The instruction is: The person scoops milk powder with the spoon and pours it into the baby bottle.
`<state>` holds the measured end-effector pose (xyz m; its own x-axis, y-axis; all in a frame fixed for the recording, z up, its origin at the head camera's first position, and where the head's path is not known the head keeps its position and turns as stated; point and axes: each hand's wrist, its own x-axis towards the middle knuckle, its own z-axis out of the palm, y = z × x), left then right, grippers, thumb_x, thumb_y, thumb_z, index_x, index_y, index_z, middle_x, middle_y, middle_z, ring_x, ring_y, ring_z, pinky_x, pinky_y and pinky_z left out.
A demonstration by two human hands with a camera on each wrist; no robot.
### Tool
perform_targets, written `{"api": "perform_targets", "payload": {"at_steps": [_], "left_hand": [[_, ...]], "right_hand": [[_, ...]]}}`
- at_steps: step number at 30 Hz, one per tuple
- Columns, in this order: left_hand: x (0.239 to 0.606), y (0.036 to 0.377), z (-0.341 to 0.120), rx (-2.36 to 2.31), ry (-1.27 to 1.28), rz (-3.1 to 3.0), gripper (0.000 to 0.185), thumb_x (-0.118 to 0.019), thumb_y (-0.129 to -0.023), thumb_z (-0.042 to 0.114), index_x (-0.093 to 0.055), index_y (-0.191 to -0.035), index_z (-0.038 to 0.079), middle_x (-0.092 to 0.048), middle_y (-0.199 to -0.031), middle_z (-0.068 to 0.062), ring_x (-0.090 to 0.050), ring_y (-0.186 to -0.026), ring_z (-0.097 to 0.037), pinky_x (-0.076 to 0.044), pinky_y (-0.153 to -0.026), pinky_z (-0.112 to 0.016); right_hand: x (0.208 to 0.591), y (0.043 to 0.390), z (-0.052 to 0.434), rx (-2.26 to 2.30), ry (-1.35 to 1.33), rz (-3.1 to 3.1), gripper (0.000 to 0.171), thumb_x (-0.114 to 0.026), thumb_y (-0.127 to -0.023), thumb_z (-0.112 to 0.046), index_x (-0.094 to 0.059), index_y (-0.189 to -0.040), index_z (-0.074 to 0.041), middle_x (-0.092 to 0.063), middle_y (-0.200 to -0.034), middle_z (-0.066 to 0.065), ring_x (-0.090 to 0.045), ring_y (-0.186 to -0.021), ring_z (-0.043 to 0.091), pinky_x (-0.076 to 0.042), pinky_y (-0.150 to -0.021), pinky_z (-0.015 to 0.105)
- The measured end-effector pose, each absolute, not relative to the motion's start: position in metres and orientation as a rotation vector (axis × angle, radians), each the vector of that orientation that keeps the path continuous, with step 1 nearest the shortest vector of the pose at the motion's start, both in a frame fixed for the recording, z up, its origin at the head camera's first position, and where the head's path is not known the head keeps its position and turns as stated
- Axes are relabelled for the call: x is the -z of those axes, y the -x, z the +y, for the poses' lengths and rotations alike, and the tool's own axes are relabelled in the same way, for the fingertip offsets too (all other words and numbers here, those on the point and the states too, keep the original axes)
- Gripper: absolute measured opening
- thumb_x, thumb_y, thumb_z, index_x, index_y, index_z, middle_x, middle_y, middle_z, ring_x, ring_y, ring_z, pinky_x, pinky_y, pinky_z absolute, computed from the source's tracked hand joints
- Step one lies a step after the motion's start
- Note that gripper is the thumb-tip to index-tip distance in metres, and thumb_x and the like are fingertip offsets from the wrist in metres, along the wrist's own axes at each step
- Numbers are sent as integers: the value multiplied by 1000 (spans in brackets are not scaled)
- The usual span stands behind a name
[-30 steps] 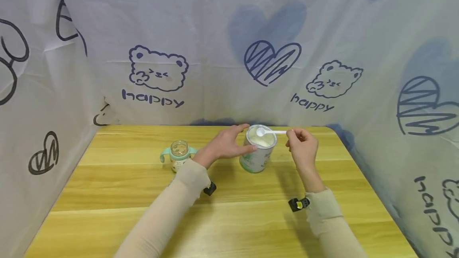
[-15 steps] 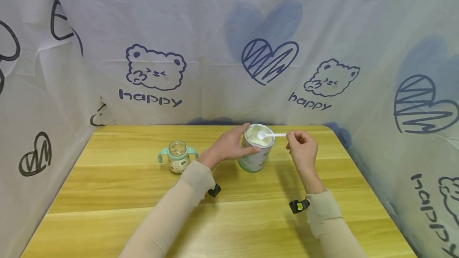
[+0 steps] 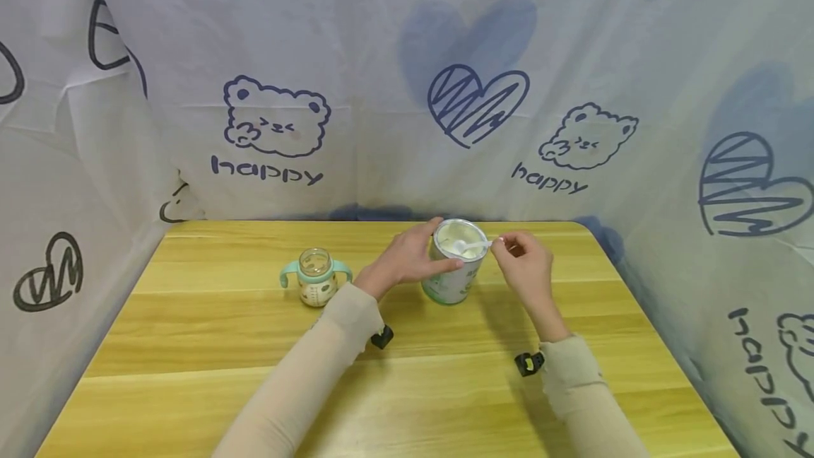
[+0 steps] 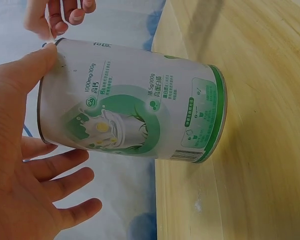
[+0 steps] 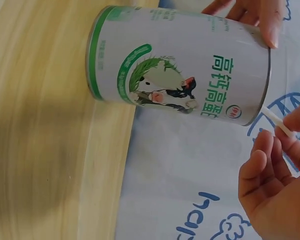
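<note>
An open milk powder can [image 3: 453, 276] with a green and white label stands on the wooden table [image 3: 407, 373]; it also fills the left wrist view [image 4: 135, 105] and the right wrist view [image 5: 180, 65]. My left hand [image 3: 407, 256] holds the can by its upper rim, thumb on the near side [image 4: 35, 70]. My right hand [image 3: 521, 263] pinches the handle of a white plastic scoop [image 3: 467, 246], whose bowl dips into the powder inside the can. A strip of the handle [image 5: 277, 121] shows between my fingertips.
A small glass baby bottle [image 3: 316, 278] with teal handles stands open to the left of the can. Printed cloth walls [image 3: 407, 90] close in the table at the back and on both sides.
My right hand moved left toward the can and the scoop went down from above the rim into the powder. The left hand kept its hold on the can.
</note>
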<state>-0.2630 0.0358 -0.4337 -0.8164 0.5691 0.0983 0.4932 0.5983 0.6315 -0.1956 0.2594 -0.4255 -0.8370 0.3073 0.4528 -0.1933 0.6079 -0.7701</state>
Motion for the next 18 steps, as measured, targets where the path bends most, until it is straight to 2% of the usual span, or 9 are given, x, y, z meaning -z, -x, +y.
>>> {"api": "perform_targets", "payload": {"at_steps": [6,12,18], "left_hand": [[433,269,38,-995,-897,2735,104,-71,-91,68,-28,-167,11,-46,-164,-15,-48,-149,-36,-44,-120,-56],[435,280,43,-973,-868,2767,104,-70,-91,68,-28,-167,11,-45,-164,-15,-48,-149,-36,-44,-120,-56],[436,291,48,-1003,-852,2787,104,-71,-91,68,-28,-167,12,-49,-161,-16,-50,-147,-37,-46,-118,-57]], "right_hand": [[430,206,260,-931,-79,-2327,11,-72,-87,-10,-77,-87,-1,-70,-82,14,-64,-71,25,-49,-63,25],[433,225,256,-783,-156,-2325,12,-72,-85,-9,-76,-81,1,-61,-70,12,-52,-65,24,-40,-61,31],[437,244,255,-719,-226,-2363,15,-69,-85,-10,-76,-79,1,-58,-63,10,-48,-58,23,-38,-57,32]]}}
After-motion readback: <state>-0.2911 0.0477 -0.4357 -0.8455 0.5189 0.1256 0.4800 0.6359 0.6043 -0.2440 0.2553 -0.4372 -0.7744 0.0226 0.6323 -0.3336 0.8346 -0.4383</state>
